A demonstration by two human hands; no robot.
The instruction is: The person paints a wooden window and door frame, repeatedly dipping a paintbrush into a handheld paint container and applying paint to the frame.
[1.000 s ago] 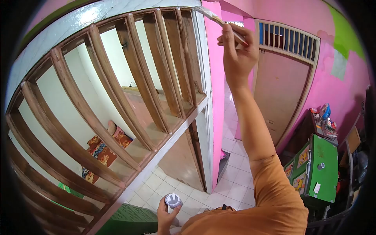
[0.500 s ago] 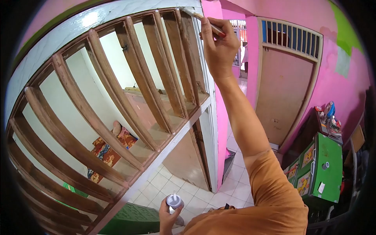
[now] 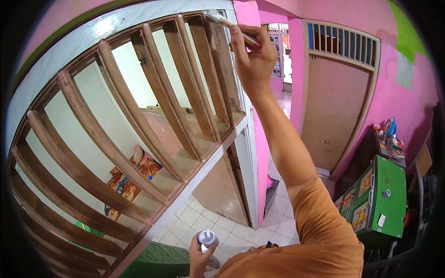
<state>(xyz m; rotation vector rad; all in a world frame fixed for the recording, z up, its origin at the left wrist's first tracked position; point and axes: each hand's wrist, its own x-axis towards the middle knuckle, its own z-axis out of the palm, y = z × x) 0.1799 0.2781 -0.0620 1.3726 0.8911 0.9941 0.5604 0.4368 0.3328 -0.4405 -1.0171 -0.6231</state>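
Observation:
Raised high, my right hand [image 3: 255, 58] grips the handle of a paintbrush [image 3: 224, 22]. Its pale bristles touch the upper right corner of the white-painted frame [image 3: 157, 10], above the brown wooden slats [image 3: 171, 92]. Low in the view, my left hand [image 3: 200, 255] is wrapped round a small open paint can [image 3: 207, 238]. Something white stands up inside the can; I cannot make out what it is. The slats are bare brown, while the frame around them is white.
A wooden door [image 3: 336, 111] with a barred vent stands to the right in the pink wall [image 3: 398, 106]. Near it is a green cabinet [image 3: 388, 204] with small items on top. White tiles [image 3: 222, 224] cover the floor. Patterned cloth [image 3: 125, 185] shows behind the slats.
My right hand has moved slightly left with the paintbrush, and the bristles now lie further left along the top corner of the frame. My left hand stays nearly still with the can.

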